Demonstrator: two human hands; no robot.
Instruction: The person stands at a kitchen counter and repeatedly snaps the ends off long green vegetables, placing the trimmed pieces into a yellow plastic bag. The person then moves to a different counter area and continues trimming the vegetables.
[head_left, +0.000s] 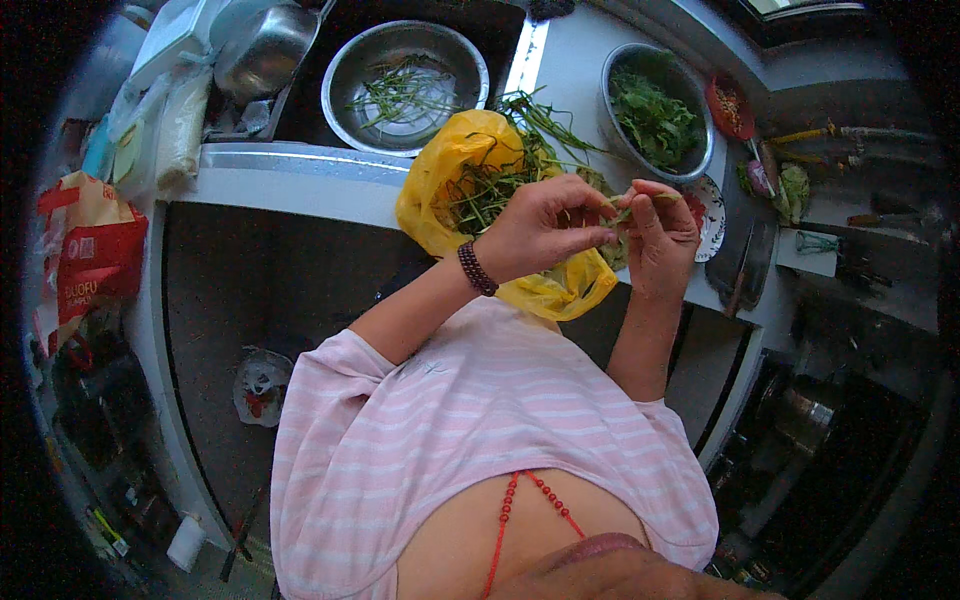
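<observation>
My left hand (545, 219) and my right hand (660, 229) meet above the counter's front edge, thumbs and fingertips pinching a thin green stem (621, 213) between them. Below and left of them a yellow plastic bag (424, 199) gapes, with dark stalks and trimmings (480, 191) in it. Loose long-stemmed greens (551, 124) lie on the counter behind the bag. Beyond my right hand stands a metal bowl (606, 105) heaped with leafy greens (660, 112). A wide steel basin (330, 90) at the sink holds some thin green stems (405, 86).
A patterned plate (716, 225) sits right of my right hand, near a red bowl (729, 109) and a purple-and-white vegetable (759, 178). A steel pot (270, 52) stands at the far left by the sink. A red paper bag (97, 255) is at the left edge.
</observation>
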